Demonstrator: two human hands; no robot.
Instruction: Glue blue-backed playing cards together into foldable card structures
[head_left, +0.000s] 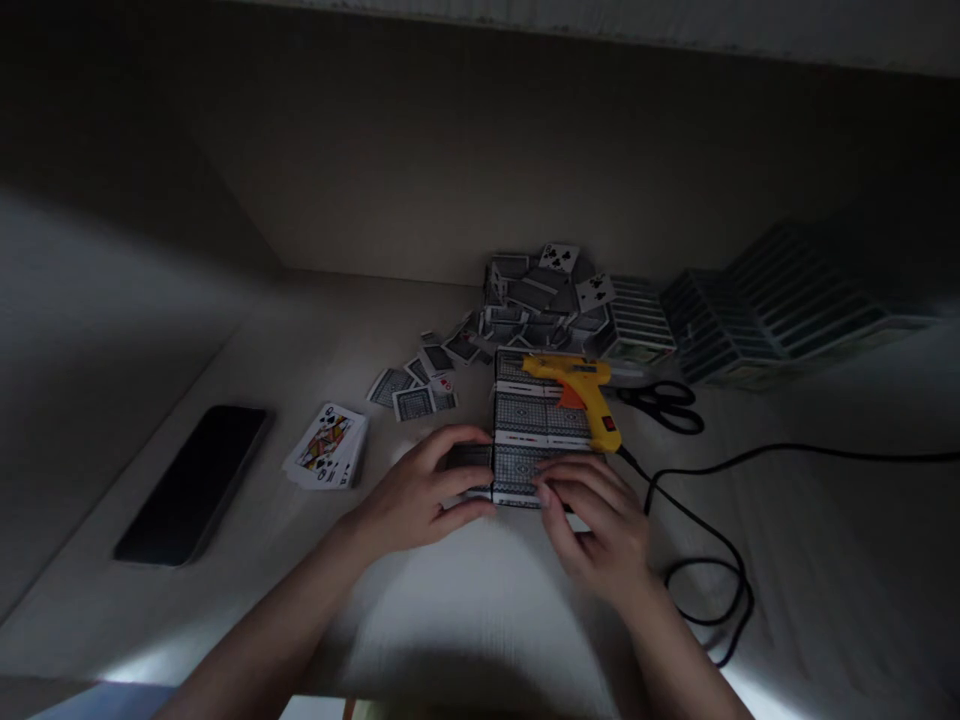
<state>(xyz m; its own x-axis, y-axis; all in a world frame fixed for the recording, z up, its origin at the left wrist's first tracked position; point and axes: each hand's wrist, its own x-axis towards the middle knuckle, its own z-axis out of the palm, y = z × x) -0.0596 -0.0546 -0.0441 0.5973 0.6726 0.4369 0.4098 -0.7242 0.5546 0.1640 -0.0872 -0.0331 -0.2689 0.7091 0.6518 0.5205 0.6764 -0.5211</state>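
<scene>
A flat panel of joined playing cards [517,412], patterned backs up, lies in front of me. My left hand [420,490] is at its left edge, fingers and thumb closed around a dark card piece [471,456] that meets the panel. Over the panel's lower right part is my right hand [600,515], its fingers bent and its thumb close to the index fingertip; the fingertips touch the cards, and the palm hides that corner. A yellow glue gun [592,395] with an orange trigger rests on the panel's right side, nozzle pointing left.
Loose and folded cards [532,295] are heaped behind the panel. Ribbed card structures [795,300] stand at the back right, near black scissors [664,405]. A black cord [720,545] loops at the right. Leftward are a card stack [328,448] and a phone [193,485].
</scene>
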